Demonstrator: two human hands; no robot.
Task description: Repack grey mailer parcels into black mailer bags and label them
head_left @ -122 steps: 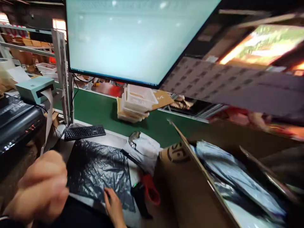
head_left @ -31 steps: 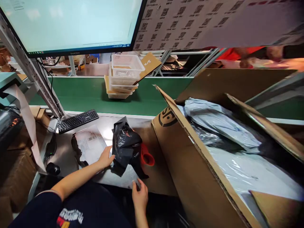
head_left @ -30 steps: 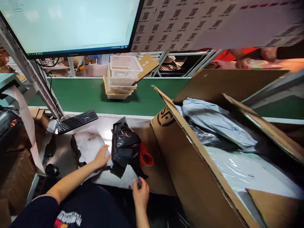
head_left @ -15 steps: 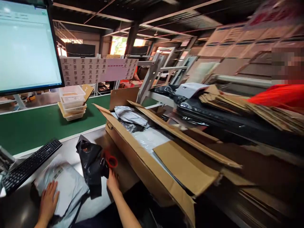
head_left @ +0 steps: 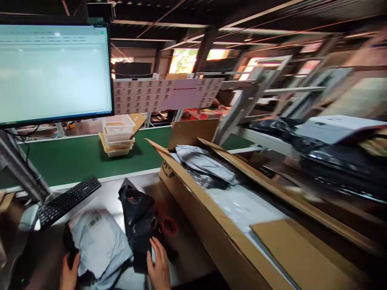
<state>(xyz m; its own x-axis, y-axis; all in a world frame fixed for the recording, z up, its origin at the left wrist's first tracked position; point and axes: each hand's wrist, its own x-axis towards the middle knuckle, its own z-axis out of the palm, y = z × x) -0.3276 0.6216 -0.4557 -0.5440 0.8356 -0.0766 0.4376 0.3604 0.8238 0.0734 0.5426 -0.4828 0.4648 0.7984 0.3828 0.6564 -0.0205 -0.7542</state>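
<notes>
My left hand rests at the lower left edge of a grey poly mailer with a printed label, which lies flat on the metal table. Its fingers are partly out of frame. My right hand lies with fingers stretched against the bottom of a crumpled black plastic bag. Red-handled scissors lie just right of that bag.
A long open cardboard box holding grey mailers runs along the right. A black keyboard sits at left under a large monitor. White baskets stand stacked on the green conveyor belt. Black bags pile at far right.
The view has swung right and upward from the table to the room. My right hand moved from the table's front edge up to the black bag; my left hand slid down the mailer.
</notes>
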